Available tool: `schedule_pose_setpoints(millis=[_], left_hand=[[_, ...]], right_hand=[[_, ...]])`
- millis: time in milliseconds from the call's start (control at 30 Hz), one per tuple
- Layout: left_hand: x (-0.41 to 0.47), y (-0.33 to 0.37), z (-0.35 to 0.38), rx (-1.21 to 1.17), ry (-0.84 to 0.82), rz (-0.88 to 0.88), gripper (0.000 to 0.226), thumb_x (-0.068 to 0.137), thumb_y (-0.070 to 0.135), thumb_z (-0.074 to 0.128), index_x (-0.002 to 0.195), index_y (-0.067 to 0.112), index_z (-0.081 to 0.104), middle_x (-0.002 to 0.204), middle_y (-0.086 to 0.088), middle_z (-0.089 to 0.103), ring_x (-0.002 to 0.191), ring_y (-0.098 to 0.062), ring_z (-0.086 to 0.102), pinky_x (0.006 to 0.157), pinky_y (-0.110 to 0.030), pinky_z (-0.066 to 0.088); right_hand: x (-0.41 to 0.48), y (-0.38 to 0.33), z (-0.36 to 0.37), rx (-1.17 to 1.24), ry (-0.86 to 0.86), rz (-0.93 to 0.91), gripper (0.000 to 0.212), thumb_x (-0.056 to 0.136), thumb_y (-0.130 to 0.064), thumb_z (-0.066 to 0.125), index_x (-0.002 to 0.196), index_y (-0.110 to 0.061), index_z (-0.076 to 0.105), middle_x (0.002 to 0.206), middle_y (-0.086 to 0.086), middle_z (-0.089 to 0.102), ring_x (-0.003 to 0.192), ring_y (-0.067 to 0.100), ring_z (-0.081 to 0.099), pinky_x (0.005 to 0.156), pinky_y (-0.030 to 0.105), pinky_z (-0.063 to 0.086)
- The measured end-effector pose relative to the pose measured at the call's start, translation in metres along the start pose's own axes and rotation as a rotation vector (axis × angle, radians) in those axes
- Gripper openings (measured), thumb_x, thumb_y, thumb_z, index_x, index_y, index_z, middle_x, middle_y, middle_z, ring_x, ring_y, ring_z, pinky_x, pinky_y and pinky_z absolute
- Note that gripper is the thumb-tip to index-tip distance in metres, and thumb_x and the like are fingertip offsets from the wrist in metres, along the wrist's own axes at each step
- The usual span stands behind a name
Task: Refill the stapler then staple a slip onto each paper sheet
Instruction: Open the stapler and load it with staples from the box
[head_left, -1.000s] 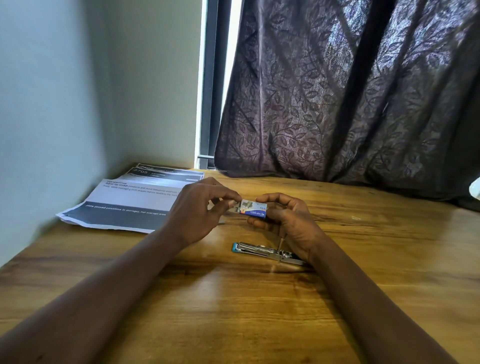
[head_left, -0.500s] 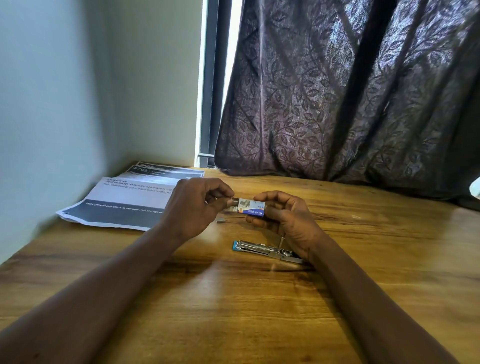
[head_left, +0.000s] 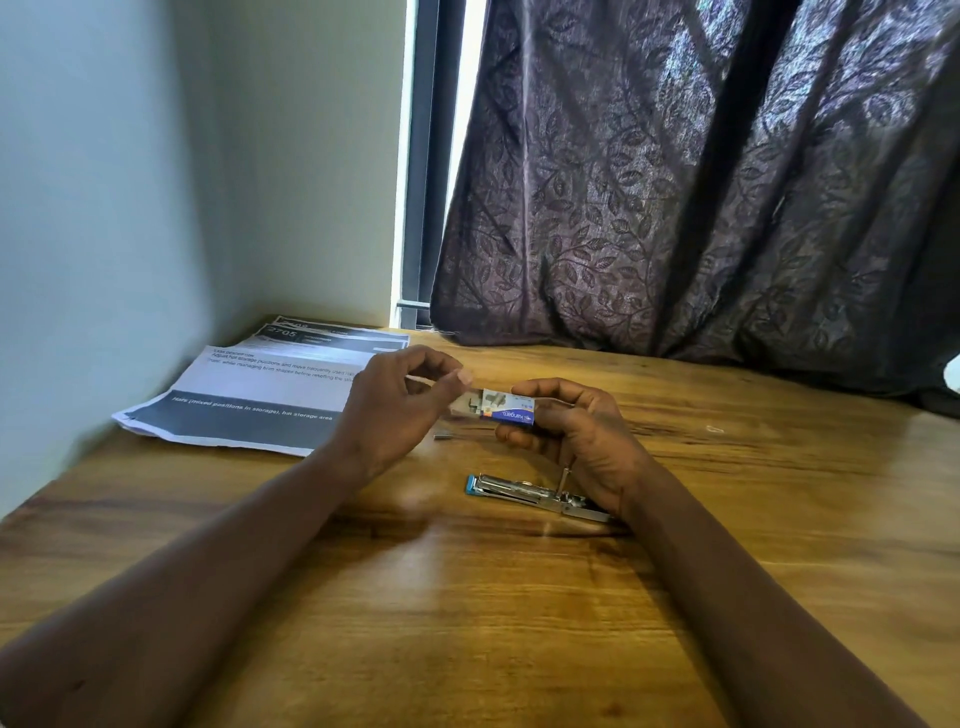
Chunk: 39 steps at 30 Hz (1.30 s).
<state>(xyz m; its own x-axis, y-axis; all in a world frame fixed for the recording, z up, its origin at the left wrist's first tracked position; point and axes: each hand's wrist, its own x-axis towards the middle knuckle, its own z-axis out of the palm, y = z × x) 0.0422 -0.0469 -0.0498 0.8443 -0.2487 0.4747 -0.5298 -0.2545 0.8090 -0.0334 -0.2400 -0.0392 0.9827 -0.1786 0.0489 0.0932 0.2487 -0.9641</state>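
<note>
Cardboard box of staples, mid-frame, lies left-right. My right hand has its fingers curled round the right end, and my left hand pinches the open left end. The stapler lies open just below on the worktop, nearer my right hand.

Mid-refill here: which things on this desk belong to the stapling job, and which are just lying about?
Job in hand: staple box, gripped by the right hand, left hand pinching its open end; opened stapler; paper sheets; small metal strip on the table, likely staples.
Just lying about: curtain; window frame; tiny pale scrap, far right on the table.
</note>
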Motion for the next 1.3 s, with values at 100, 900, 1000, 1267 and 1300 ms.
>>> schedule_pose_setpoints(millis=[100,900,1000,1267,1300], left_hand=[[0.000,0.005,-0.002,-0.227,-0.055,-0.141,0.020,0.102,0.026,0.058,0.108,0.014,0.074,0.095,-0.002,0.075,0.074,-0.010,0.074,0.061,-0.024,0.057],[0.001,0.003,0.001,-0.398,-0.180,-0.236,0.022,0.085,0.012,0.078,0.106,0.007,0.074,0.087,-0.016,0.078,0.072,-0.018,0.073,0.073,-0.032,0.064],[0.000,0.003,0.000,-0.440,-0.211,-0.280,0.024,0.083,0.014,0.080,0.105,0.006,0.074,0.086,-0.014,0.078,0.072,-0.018,0.072,0.072,-0.032,0.064],[0.000,0.005,0.000,-0.660,-0.281,-0.329,0.034,0.075,0.020,0.081,0.105,0.006,0.072,0.081,-0.011,0.074,0.067,-0.015,0.069,0.064,-0.026,0.063],[0.000,0.005,0.000,-0.673,-0.302,-0.330,0.034,0.075,0.021,0.081,0.105,0.007,0.072,0.081,-0.010,0.074,0.066,-0.015,0.068,0.063,-0.025,0.063]], right_hand=[[0.002,0.000,-0.001,0.039,0.024,0.021,0.019,0.091,0.017,0.055,0.101,0.007,0.068,0.099,0.027,0.075,0.078,0.032,0.076,0.075,0.035,0.064],[0.000,-0.004,0.001,0.020,0.004,0.013,0.019,0.093,0.013,0.056,0.107,0.008,0.068,0.101,0.028,0.075,0.080,0.033,0.076,0.070,0.030,0.065],[-0.001,-0.004,0.001,0.007,-0.024,0.011,0.020,0.094,0.012,0.054,0.106,0.006,0.070,0.101,0.029,0.074,0.079,0.032,0.076,0.073,0.031,0.064],[-0.004,-0.010,0.000,0.071,-0.166,0.023,0.027,0.098,-0.008,0.051,0.114,0.005,0.069,0.105,0.026,0.074,0.085,0.028,0.076,0.076,0.029,0.064],[-0.005,-0.010,0.000,0.052,-0.190,0.013,0.028,0.095,-0.011,0.057,0.115,0.005,0.069,0.105,0.023,0.075,0.086,0.027,0.076,0.077,0.028,0.063]])
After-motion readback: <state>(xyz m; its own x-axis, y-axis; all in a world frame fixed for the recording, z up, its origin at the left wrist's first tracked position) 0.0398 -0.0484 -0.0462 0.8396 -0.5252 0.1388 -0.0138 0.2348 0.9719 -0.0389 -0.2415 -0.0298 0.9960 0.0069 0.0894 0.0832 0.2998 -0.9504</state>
